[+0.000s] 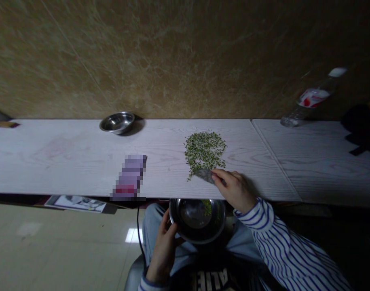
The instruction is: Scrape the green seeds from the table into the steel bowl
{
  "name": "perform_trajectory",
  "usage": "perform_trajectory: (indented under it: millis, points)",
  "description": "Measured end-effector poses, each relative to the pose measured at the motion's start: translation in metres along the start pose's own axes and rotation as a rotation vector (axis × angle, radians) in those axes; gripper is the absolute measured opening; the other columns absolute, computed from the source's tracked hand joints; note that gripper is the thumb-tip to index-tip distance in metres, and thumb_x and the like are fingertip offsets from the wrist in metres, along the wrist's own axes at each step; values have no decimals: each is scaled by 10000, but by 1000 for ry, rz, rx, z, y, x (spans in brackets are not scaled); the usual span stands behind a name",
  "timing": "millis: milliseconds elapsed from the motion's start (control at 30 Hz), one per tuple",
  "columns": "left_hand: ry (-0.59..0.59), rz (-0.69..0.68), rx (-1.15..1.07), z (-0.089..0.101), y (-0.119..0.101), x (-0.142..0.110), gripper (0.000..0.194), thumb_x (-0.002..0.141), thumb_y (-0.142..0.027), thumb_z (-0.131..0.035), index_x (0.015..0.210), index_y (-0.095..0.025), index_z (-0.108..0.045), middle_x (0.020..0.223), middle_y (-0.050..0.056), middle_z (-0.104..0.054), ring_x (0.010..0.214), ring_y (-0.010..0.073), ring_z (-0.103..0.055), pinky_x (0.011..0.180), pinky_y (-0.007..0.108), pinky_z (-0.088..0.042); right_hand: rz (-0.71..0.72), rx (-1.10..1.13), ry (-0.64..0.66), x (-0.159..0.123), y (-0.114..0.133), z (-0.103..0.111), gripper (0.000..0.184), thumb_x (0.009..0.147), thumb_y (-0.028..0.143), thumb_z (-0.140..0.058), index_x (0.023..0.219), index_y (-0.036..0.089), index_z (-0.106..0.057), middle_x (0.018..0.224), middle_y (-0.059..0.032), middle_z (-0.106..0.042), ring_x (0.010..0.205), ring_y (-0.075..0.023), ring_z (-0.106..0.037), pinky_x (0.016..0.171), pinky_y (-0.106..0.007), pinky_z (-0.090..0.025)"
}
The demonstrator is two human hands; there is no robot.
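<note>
Small green bits (204, 149), perhaps chopped greens, lie spread in a patch on the pale wood-grain table (163, 161). My right hand (233, 186) pinches a thin grey flat piece (205, 174) whose exact kind I cannot make out. That piece rests at the near edge of the patch, close to the table's front. Below the table edge, over my lap, a steel bowl (197, 238) is gripped at its left rim by my left hand (165, 238). A small heap of green bits (208, 207) sits inside, toward the bowl's far right.
A smaller steel bowl (117, 123) stands at the back near the wall (160, 60). A phone-like pixelated object (130, 176) lies left of the patch. At the right are a clear plastic bottle (312, 98) and a dark item (362, 129). A cable (138, 230) hangs down.
</note>
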State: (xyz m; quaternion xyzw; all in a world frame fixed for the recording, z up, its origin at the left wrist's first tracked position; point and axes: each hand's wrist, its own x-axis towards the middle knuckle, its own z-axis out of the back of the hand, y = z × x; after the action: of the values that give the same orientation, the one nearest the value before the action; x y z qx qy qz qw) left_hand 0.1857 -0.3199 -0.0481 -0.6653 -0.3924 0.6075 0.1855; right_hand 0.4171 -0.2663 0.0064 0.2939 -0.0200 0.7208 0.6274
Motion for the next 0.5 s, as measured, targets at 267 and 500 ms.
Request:
perform_trajectory:
  millis: [267, 500]
  points:
    - [-15, -19, -23, -3, -2, 1, 755, 638, -268, -713, 1375, -248, -548, 1129, 84, -693, 796, 165, -641, 524, 199, -411, -2, 13, -13, 14, -18, 0, 209, 923, 181, -561, 1046, 201, -729, 940, -55, -796, 772, -197, -741, 726, -312, -541]
    - [-25, 3, 1, -3, -1, -1, 730, 659, -311, -715, 1372, -263, -564, 1188, 85, -685, 905, 200, -645, 585, 223, -440, 13, -38, -78, 12, -22, 6, 214, 947, 212, -550, 1065, 183, -726, 963, -79, -792, 734, -213, -728, 711, -340, -515]
